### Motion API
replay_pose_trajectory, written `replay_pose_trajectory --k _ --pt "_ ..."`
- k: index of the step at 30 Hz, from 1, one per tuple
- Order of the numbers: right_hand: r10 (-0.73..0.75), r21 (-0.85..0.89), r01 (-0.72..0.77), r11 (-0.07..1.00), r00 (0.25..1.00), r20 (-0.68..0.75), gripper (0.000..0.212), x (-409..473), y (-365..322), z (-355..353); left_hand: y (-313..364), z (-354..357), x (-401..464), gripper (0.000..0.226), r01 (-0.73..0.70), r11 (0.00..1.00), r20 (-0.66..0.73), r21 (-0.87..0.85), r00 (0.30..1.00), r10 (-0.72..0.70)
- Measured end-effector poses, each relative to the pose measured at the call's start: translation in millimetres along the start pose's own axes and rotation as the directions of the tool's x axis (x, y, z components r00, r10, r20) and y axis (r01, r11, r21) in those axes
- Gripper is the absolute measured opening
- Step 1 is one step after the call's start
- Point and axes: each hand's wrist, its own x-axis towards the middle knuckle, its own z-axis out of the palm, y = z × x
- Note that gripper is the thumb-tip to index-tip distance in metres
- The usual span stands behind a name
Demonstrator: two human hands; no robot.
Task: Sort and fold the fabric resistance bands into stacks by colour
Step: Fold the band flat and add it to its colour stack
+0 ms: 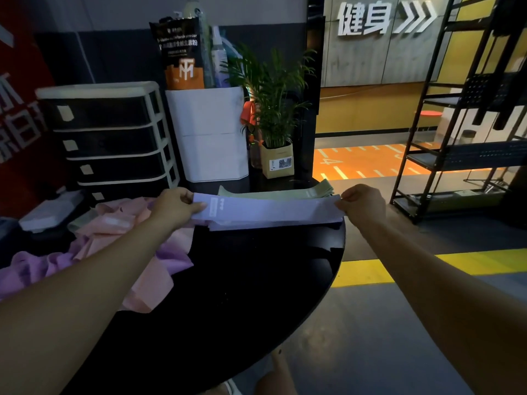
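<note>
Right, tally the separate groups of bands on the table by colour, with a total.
Lavender: 1 stack, its top band held at both ends by the left hand and right hand.
Green: 1 stack, behind the lavender one.
Pink: 1 loose heap.
Purple: 1 loose heap.
Total: 4 groups. Single bands cannot be counted.

black round table [256, 295], loose pink and purple bands [128, 246], folded green stack [273, 192], drawer unit [114, 138], potted plant [278, 159]
</note>
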Motion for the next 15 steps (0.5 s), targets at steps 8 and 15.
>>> replay_pose_trajectory --k 8,15 --pt "-0.006 -0.070 0.006 0.998 1.000 -0.003 0.017 39 6 14 9 37 34 0.012 0.025 0.984 -0.029 0.177 0.999 -0.021" --pt "0.012 -0.121 -0.007 0.993 0.999 0.038 0.013 45 20 25 -2 49 43 0.028 0.053 0.962 -0.011 0.268 0.999 -0.053"
